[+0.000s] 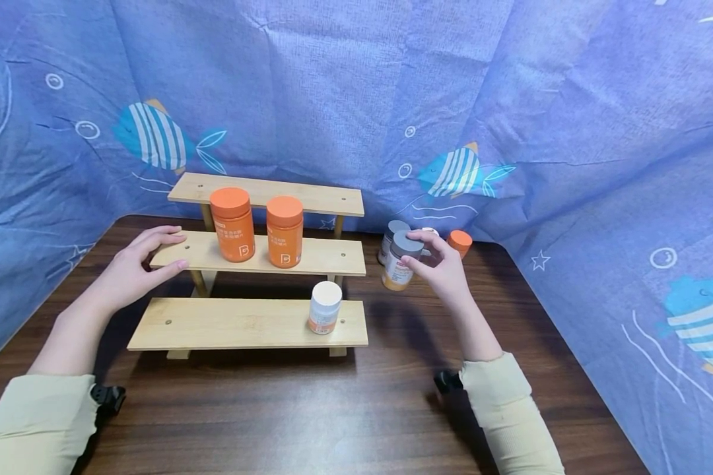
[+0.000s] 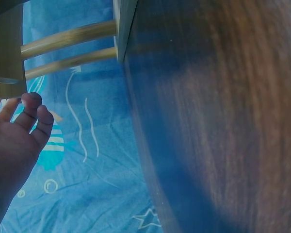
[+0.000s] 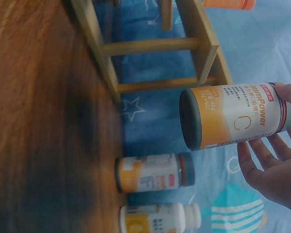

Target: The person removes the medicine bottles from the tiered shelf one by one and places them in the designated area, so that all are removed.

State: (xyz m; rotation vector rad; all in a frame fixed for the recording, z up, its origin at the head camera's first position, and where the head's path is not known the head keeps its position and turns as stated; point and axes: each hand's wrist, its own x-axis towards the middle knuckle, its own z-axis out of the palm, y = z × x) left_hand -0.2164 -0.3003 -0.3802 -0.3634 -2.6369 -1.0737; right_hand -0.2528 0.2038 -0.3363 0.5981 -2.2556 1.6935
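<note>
My right hand (image 1: pixel 440 264) pinches the grey lid of a supplement bottle (image 1: pixel 397 276) with an orange and white label. In the right wrist view this bottle (image 3: pixel 237 116) is off the table, right of the wooden shelf rack (image 1: pixel 249 323). At the rack's left side, my left hand (image 1: pixel 133 267) grips the end of the middle board between thumb and fingers. Its fingertips (image 2: pixel 31 99) touch the board's edge in the left wrist view. Two orange jars (image 1: pixel 233 227) (image 1: pixel 284 234) stand on that middle board. A small white bottle (image 1: pixel 325 309) stands on the bottom board, near its right end.
Behind the held bottle stands another grey-lidded bottle (image 1: pixel 386 247). A white-capped bottle (image 3: pixel 157 218) stands beside it, and an orange-lidded jar (image 1: pixel 460 243) is farther right, partly hidden by the right hand. A blue fish-print cloth (image 1: pixel 344 86) hangs behind the dark wooden table (image 1: pixel 273 415).
</note>
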